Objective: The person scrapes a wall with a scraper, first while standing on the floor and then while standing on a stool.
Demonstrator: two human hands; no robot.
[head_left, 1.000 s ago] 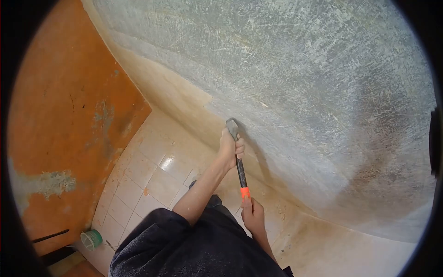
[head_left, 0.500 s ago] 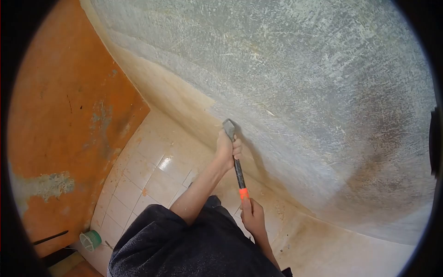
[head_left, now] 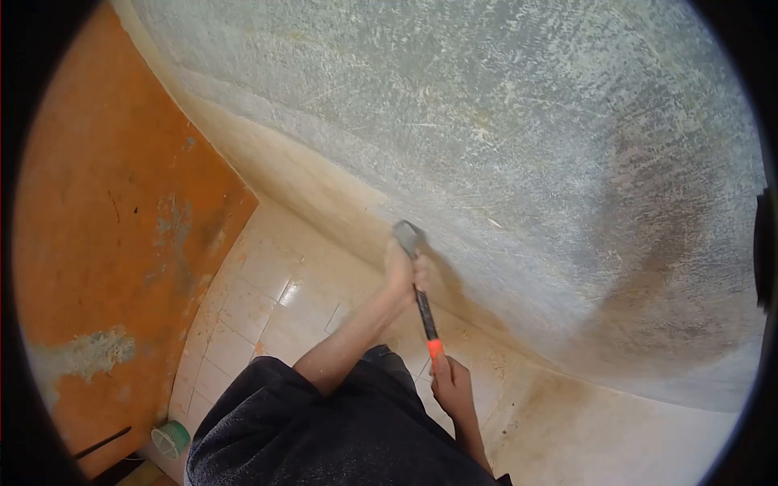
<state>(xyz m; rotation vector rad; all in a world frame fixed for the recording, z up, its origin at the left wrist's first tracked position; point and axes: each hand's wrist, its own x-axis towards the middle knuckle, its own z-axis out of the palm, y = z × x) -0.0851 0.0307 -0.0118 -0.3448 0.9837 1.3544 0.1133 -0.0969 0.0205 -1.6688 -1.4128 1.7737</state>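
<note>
At the far left stands an orange wall point(head_left: 138, 211) with worn, greyish patches, the largest low on its face. A dark rod point(head_left: 103, 442) projects at the lower left, in front of this wall. Just right of the rod, a green container point(head_left: 171, 439) sits near the foot of the wall. A tiled floor point(head_left: 231, 348) extends to the right, with small scraps of debris on it.

The operator's dark shirt point(head_left: 324, 429) occupies the lower centre. The left hand point(head_left: 400, 271) grips a long-handled tool point(head_left: 426, 316) just below its grey head; the fingers are clamped around the shaft, although the hand is slightly blurred. The tool slants down and to the right, between the body and the grey wall, with its head at the upper end. Contact between head and wall cannot be confirmed. The right hand point(head_left: 454, 387) holds the lower, orange end of the handle, fingers closed on it.

On the right, a grey wall point(head_left: 527, 146) shows a scratched, mottled surface above a beige lower strip point(head_left: 312, 174). A broad shadow point(head_left: 648, 243) falls across its right part.
</note>
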